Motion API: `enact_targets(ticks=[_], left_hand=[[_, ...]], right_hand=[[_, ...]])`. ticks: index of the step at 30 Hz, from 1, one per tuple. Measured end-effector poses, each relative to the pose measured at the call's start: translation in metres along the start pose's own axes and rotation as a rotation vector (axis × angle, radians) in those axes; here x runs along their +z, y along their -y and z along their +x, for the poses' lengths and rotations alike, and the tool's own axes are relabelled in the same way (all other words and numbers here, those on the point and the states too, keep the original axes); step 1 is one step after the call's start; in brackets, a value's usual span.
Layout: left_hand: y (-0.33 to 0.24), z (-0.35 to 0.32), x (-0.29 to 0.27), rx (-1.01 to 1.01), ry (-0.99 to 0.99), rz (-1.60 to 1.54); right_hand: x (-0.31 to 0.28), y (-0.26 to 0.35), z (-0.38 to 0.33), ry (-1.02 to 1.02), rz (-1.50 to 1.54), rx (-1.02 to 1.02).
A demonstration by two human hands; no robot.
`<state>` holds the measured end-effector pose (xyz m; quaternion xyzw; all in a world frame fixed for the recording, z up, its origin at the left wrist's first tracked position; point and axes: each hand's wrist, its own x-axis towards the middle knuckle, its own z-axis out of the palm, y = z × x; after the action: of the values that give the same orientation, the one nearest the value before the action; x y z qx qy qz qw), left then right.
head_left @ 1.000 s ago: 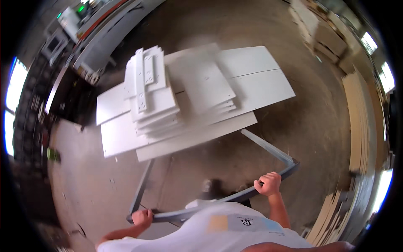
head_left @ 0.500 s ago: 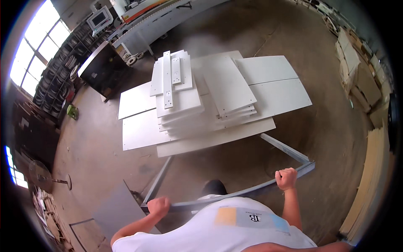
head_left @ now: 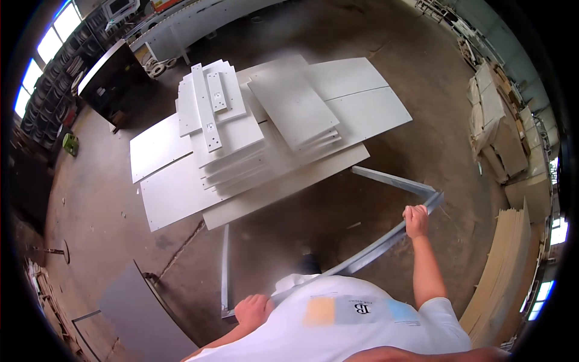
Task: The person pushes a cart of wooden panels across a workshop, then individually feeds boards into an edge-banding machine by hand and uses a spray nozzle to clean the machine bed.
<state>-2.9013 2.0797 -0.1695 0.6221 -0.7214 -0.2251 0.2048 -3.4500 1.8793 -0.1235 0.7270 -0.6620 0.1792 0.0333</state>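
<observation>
Head view. A pile of white panels [head_left: 274, 136] is seen ahead of the person's body; its support is hidden beneath it. On the near side of the pile, a grey metal handle frame [head_left: 369, 254] is placed, its two side arms reaching toward the pile's near edge. The frame's crossbar is gripped by both hands, set well apart: the left hand [head_left: 253, 310] is closed around it near its left corner, and the right hand [head_left: 416, 221] is clenched on it near its right corner. Atop the pile's left part, two narrow drilled strips [head_left: 206, 108] are laid. To the left of the pile, a dark cabinet [head_left: 114, 87] is shown; beyond it, a long machine [head_left: 211, 21]. To its right, at the near side, tan boards [head_left: 497, 271] are stacked; to its near left, a grey sheet [head_left: 145, 314] is seen.
</observation>
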Motion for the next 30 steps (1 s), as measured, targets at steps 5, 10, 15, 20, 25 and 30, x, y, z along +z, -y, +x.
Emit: enact_targets(ticks=[5, 10, 15, 20, 25, 30], left_hand=[[-0.044, 0.061, -0.014, -0.001, 0.298, -0.048], [-0.092, 0.128, -0.018, -0.046, 0.428, -0.025], [-0.102, 0.169, 0.002, -0.057, 0.400, -0.027], [-0.102, 0.212, 0.015, -0.082, 0.333, -0.049], [-0.096, 0.253, 0.032, -0.114, 0.122, 0.043], [-0.081, 0.319, 0.039, -0.106, -0.119, 0.114]], right_hand=[[0.023, 0.089, 0.039, 0.131, 0.167, -0.219], [0.042, 0.144, 0.059, 0.093, 0.262, -0.341], [0.045, 0.118, 0.121, 0.108, 0.313, -0.376], [0.063, 0.098, 0.166, 0.118, 0.285, -0.394], [0.094, 0.096, 0.209, 0.105, 0.294, -0.405], [0.132, 0.097, 0.268, 0.120, 0.281, -0.425]])
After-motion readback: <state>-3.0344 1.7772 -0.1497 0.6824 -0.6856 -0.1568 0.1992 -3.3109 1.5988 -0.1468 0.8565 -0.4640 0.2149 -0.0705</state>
